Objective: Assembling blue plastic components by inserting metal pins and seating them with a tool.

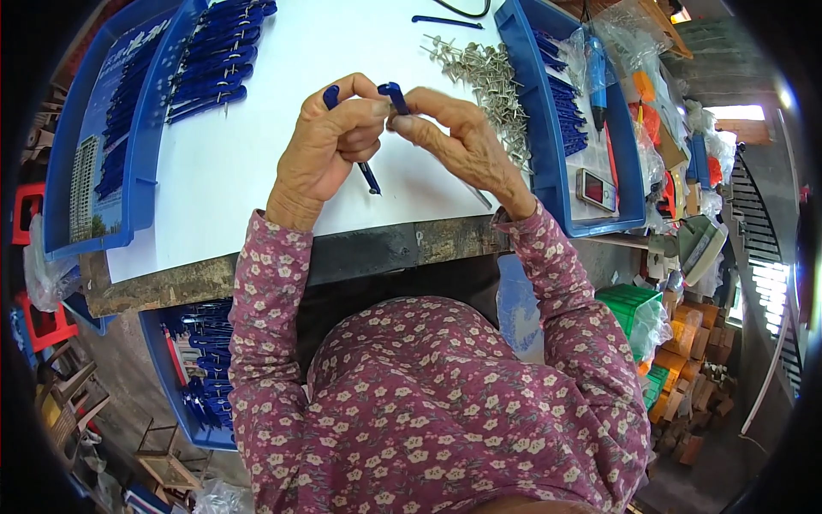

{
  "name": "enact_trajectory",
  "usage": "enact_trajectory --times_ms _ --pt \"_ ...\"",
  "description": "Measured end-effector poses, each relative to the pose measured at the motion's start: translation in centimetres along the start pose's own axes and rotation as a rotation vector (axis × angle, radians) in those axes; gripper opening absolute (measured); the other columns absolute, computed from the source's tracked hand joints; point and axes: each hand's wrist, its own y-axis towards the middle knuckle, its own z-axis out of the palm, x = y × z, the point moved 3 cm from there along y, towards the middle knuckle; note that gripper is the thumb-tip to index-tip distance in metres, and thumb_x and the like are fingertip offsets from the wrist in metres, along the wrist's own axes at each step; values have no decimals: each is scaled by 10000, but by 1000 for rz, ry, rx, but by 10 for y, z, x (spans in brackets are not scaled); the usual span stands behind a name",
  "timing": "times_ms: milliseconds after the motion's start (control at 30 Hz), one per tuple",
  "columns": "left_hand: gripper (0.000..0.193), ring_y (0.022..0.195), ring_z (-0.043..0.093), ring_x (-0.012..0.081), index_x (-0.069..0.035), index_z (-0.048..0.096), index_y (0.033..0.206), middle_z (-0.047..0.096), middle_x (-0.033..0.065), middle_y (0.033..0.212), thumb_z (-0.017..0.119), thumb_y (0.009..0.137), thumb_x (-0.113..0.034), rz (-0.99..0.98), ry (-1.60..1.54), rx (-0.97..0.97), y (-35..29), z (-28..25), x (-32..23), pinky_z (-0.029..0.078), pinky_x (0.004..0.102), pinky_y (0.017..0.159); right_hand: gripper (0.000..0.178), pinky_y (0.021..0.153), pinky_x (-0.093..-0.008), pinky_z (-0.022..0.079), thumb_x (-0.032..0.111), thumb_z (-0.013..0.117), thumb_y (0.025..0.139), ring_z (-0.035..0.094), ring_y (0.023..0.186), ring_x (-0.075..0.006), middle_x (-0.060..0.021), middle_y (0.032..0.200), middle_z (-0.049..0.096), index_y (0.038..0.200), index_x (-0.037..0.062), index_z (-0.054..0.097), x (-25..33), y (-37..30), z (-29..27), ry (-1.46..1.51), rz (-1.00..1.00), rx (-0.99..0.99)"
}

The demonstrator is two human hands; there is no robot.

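My left hand grips a slim blue plastic piece whose rounded top end sticks up above the fingers and whose lower end pokes out below the palm. My right hand pinches a second small blue plastic piece between thumb and fingers, right against the left hand's fingertips. A thin metal pin shows under the right wrist. Both hands hover over a white tabletop.
A heap of several metal pins lies right of the hands. Blue trays stand at left with rows of blue pieces and at right with blue pieces, a tool and a phone. Another blue tray sits below the table edge.
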Motion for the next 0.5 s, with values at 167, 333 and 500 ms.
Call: enact_trajectory --times_ms 167,333,500 --pt "44 423 266 9 -45 538 766 371 -64 537 566 795 -61 -37 -39 -79 2 -2 1 203 166 371 255 553 -215 400 233 482 910 500 626 -87 -32 688 547 896 -9 564 -11 -6 16 476 330 18" --pt "45 415 278 10 -35 539 762 392 -47 537 562 794 -56 -7 -47 -156 3 -4 2 214 163 362 248 491 -197 349 214 458 921 453 582 -77 -10 637 474 922 -22 536 -16 -5 29 855 450 -21" --pt "37 413 283 8 -27 543 758 410 -40 542 557 787 -46 1 5 -265 1 -9 5 214 158 363 217 420 -175 250 197 460 919 331 487 -35 17 624 442 911 -7 534 -16 -5 44 892 548 -155"
